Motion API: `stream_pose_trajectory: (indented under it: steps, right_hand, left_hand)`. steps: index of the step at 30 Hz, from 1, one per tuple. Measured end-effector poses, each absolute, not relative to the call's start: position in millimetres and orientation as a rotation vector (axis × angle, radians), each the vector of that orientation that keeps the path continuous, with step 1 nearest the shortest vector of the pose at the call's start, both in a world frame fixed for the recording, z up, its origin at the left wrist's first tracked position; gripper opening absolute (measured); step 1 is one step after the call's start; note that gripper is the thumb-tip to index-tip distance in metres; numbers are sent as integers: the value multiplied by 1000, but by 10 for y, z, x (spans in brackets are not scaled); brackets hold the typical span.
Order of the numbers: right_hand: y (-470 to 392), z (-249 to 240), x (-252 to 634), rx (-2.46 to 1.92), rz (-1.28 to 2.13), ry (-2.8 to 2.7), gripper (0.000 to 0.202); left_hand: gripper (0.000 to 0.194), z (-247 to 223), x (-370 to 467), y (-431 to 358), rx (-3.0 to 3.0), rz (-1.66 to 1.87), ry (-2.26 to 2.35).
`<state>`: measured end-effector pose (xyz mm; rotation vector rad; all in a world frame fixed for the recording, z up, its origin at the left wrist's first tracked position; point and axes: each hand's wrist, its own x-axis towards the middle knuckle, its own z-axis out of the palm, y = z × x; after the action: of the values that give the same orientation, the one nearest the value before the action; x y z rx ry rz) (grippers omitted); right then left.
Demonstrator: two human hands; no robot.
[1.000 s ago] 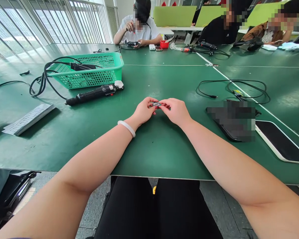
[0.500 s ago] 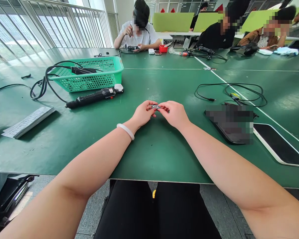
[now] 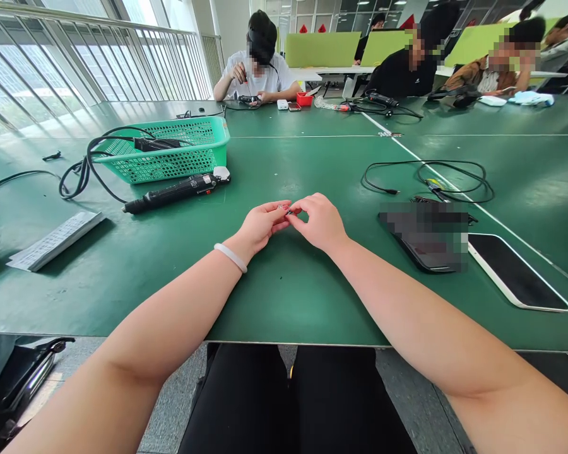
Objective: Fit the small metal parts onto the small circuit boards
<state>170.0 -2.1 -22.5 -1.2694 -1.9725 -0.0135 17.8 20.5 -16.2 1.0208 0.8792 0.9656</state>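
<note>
My left hand [image 3: 261,226] and my right hand [image 3: 319,221] meet above the green table [image 3: 284,290], fingertips almost touching. Between them is a small dark and silver piece [image 3: 288,212], mostly covered by the fingers; its kind is too small to make out. Both hands pinch at it. A white band [image 3: 231,257] circles my left wrist. Left of my hands lies a black electric screwdriver [image 3: 177,192] with a pale end.
A green mesh basket [image 3: 170,170] holding a black cable stands at left, near a folded paper [image 3: 59,239]. To the right are a coiled cable [image 3: 426,162], a dark partly blurred device [image 3: 426,252] and a white-edged phone [image 3: 518,268]. Several people sit across the table.
The small piece is now turned and more hidden by my fingers, and my left palm shows more. My hands sit slightly lower and further left in the view, which has shifted a little.
</note>
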Motion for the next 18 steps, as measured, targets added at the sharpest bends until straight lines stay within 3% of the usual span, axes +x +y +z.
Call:
stream_pose_trajectory:
  steps: [5,10,15,18]
  right_hand:
    - [-15,-231,1712,-1247,83,-2038,16]
    - [9,-249,1809,-1295,198,-1988,26]
    - [40,-263,1848,-1319,229,-1957,24]
    - [54,-268,1830,-1323,242,-1961,24]
  left_hand:
    - [18,-65,75,160,1018,932,1004]
    - [28,158,-573,69,1376,857,1386]
    - [36,184,-1582,-100,2138,355,2227]
    - [37,144,-2005,-197,2220,135,2404]
